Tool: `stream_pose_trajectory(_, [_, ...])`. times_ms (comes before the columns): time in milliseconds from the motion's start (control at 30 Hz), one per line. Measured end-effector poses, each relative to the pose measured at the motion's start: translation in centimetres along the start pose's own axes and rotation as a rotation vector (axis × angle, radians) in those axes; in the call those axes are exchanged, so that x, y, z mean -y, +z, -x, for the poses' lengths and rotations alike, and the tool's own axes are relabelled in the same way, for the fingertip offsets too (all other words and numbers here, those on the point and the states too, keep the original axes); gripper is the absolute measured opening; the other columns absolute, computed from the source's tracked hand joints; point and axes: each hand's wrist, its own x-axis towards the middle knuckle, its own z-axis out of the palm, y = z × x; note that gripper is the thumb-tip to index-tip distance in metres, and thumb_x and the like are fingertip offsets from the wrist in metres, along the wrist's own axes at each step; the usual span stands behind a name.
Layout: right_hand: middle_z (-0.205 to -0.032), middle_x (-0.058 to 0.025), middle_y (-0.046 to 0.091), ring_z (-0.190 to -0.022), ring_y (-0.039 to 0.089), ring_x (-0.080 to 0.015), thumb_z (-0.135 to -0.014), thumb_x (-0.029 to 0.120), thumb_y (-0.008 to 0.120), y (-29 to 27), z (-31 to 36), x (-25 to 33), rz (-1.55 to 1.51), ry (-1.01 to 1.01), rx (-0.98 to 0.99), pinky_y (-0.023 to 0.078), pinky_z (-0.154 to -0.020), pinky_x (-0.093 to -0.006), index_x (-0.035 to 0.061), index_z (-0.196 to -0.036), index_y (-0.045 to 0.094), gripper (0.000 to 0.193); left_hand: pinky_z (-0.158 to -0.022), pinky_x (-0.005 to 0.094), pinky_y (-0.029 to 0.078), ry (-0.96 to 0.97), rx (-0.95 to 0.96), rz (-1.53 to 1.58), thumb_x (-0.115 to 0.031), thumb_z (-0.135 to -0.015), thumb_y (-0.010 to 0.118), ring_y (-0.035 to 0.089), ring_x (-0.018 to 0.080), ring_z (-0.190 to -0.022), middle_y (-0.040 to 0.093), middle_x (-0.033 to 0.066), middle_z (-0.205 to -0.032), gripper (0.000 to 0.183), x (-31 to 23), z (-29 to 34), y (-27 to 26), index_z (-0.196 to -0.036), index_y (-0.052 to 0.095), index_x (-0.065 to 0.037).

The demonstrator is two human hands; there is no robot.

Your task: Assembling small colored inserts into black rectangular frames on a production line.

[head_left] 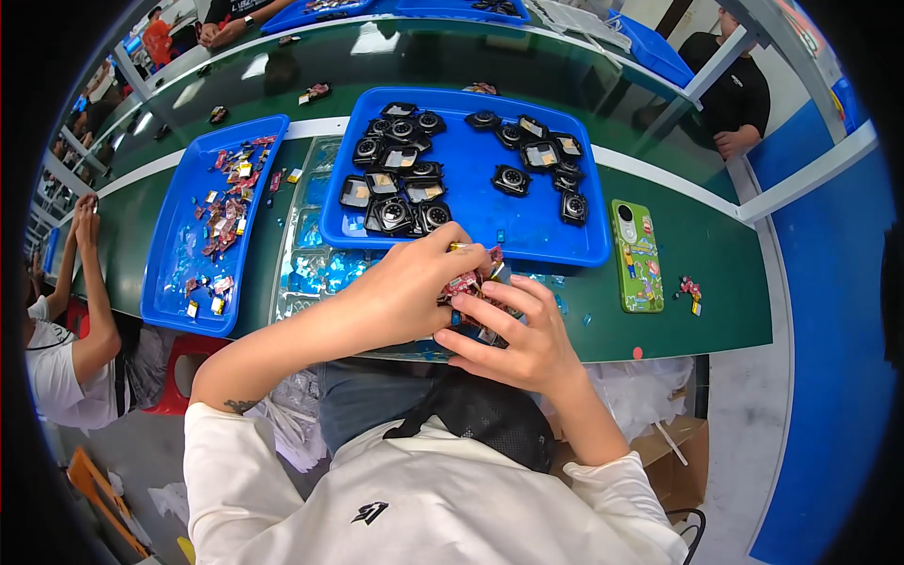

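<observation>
At the table's near edge, my two hands meet over a bunch of small red circuit boards [463, 285] with wires and yellow-and-white parts. My left hand [414, 287] is closed on the bunch from the left, thumb and fingers bent around it. From the right, my right hand [523, 339] curls its fingers over the same bunch. Fingers hide much of it, and dark pieces show between them. Just beyond, a blue tray [461, 247] holds several black watch-like cases [391, 215], some with round lens-like faces and some showing square openings.
Left of me, a narrower blue tray [174, 235] holds loose red circuit boards [224, 221]. A clear plastic sheet with blue film pieces [320, 268] lies between the trays. To the right are a green patterned phone [638, 256] and a small board cluster [692, 294]. Other people sit around.
</observation>
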Motion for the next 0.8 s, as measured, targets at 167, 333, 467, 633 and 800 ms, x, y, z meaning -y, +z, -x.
stream_pose_trajectory(167, [-0.119, -0.0013, 0.057, -0.112, 0.051, -0.0213, -0.065, 0.033, 0.076, -0.3, -0.3, 0.0, -0.039, 0.091, 0.122, 0.040, -0.096, -0.0424, 0.0217, -0.107, 0.066, 0.045, -0.072, 0.0371, 0.052, 0.025, -0.008, -0.131, -0.009, -0.066, 0.076, 0.060, 0.0315, -0.090, 0.053, 0.0125, -0.103, 0.051, -0.2, 1.4, -1.0, -0.114, 0.059, -0.009])
stream_pose_trajectory(333, [-0.117, -0.0044, 0.058, -0.109, 0.052, -0.0233, -0.068, 0.044, 0.074, -0.4, -0.8, -0.2, -0.033, 0.134, 0.194, 0.039, -0.096, -0.0449, 0.0153, -0.112, 0.064, 0.053, -0.082, 0.0390, 0.048, 0.022, -0.101, -0.300, -0.021, -0.067, 0.078, 0.055, 0.0305, -0.101, 0.055, 0.0121, -0.114, 0.049, 0.0, 3.2, -1.6, -0.113, 0.062, -0.010])
stream_pose_trajectory(467, [-0.120, -0.0058, 0.056, -0.109, 0.051, -0.0248, -0.068, 0.043, 0.074, -0.2, -0.4, -0.4, -0.073, 0.170, 0.216, 0.040, -0.095, -0.0451, 0.0146, -0.112, 0.064, 0.054, -0.083, 0.0410, 0.047, 0.107, -0.231, -0.402, -0.029, -0.065, 0.079, 0.053, 0.0296, -0.104, 0.055, 0.0092, -0.116, 0.054, 0.7, 4.9, -1.5, -0.112, 0.062, -0.010])
stream_pose_trajectory(633, [-0.129, -0.0086, 0.050, -0.114, 0.046, -0.0277, -0.065, 0.041, 0.076, -0.7, -1.4, -0.1, -0.084, 0.212, 0.168, 0.037, -0.095, -0.0467, 0.0174, -0.110, 0.064, 0.052, -0.084, 0.0439, 0.044, 0.098, -0.228, -0.407, -0.034, -0.061, 0.080, 0.050, 0.0303, -0.112, 0.053, 0.0069, -0.125, 0.062, 1.0, 7.7, -0.6, -0.118, 0.060, -0.019])
stream_pose_trajectory(800, [-0.123, -0.0061, 0.052, -0.107, 0.048, -0.0246, -0.063, 0.050, 0.074, -0.8, -0.8, 0.5, 0.050, 0.245, 0.256, 0.032, -0.092, -0.0455, 0.0241, -0.113, 0.065, 0.057, -0.087, 0.0427, 0.042, 0.055, -0.316, -0.511, -0.030, -0.057, 0.082, 0.049, 0.0305, -0.113, 0.053, 0.0064, -0.128, 0.060, 2.2, 8.9, 0.1, -0.113, 0.063, -0.019])
